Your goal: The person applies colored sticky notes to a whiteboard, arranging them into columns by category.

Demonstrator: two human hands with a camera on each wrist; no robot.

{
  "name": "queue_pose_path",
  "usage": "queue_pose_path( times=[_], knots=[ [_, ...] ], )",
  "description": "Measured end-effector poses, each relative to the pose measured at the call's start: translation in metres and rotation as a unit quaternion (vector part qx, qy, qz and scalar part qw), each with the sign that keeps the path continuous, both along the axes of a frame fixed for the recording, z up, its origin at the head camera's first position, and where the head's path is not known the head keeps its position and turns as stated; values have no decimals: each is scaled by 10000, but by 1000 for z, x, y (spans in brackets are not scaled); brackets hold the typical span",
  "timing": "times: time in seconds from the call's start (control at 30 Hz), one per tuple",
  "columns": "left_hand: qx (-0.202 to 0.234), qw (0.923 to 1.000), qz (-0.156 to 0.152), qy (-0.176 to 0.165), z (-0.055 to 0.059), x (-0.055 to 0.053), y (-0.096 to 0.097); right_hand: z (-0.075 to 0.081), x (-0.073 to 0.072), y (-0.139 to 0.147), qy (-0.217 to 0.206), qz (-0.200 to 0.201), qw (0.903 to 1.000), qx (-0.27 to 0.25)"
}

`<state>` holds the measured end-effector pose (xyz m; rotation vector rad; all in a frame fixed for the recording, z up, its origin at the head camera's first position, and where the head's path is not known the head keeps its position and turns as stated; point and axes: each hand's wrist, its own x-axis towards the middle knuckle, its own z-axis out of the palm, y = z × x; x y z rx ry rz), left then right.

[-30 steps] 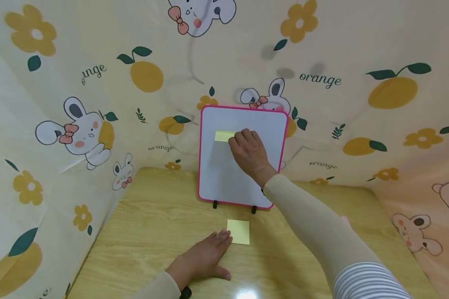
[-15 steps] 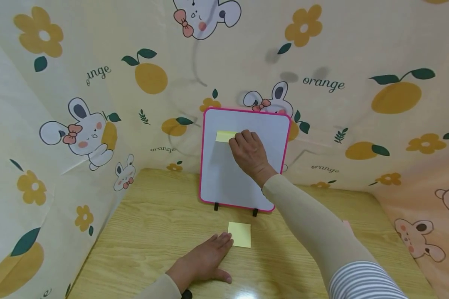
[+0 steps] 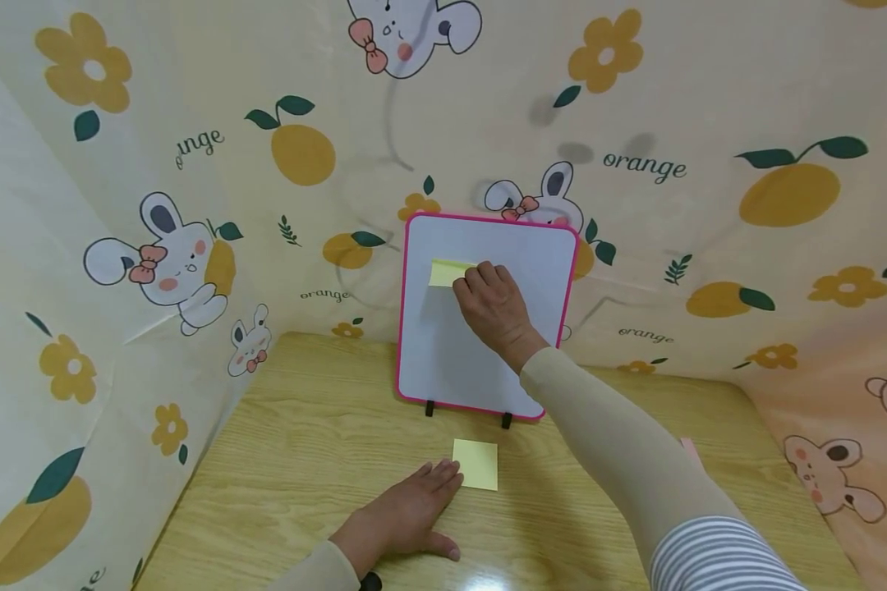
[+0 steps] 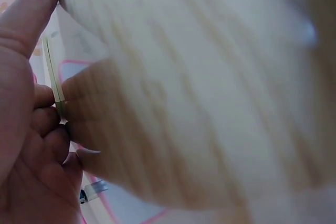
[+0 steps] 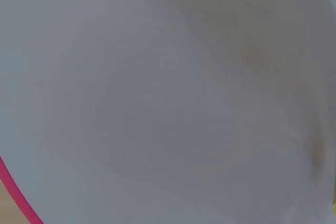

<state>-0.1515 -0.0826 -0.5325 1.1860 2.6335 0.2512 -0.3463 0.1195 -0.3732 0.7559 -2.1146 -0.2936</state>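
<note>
Up at the whiteboard (image 3: 443, 353), my right hand (image 3: 491, 305) is working at the right end of the upper yellow note (image 3: 447, 275), its knuckles curling toward me. My fingertips are hiding behind that fist, so I can't tell whether they're pinching the paper or pressing on it. The note's left part is showing beside my knuckles, in the upper half of the board.

Down below, my left hand (image 3: 410, 510) is lying flat on the wooden table (image 3: 325, 427), fingers running straight and close together, thumb sticking out toward my side. Those fingertips are touching the left edge of the lower yellow note (image 3: 479, 466), which is lying on the tabletop in front of the board.

The board is leaning back, its pink rim (image 3: 402, 328) running right round, two black feet (image 3: 429, 408) poking out underneath. A pink thing (image 3: 690, 450) is peeking past my right sleeve (image 3: 606, 427), mostly hidden. Behind everything, the printed backdrop (image 3: 473, 123) is showing off rabbits, oranges and flowers. My right wrist's view is coming through blurred, mostly grey board.
</note>
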Motion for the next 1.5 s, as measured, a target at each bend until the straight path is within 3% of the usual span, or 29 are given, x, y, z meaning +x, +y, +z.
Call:
queue_pose_path(
  times=[0.4,0.8,1.17,1.37,1.5],
  knots=[
    [16,10000,-18,-61,0,1,-1,-11,-1,1,51,-19,10000,1],
    [14,9999,-2,-104,-1,1,-1,-19,-8,3,-227,-277,9993,132],
    [31,9998,60,-203,-1,0,0,-12,-1,0,-1216,-993,9870,353],
    [-87,9999,80,9,-1,1,2,-16,7,2,-1725,-1363,9753,219],
    [-326,9991,121,228,4,3,4,-18,13,8,-1917,-1614,9680,150]
  ],
)
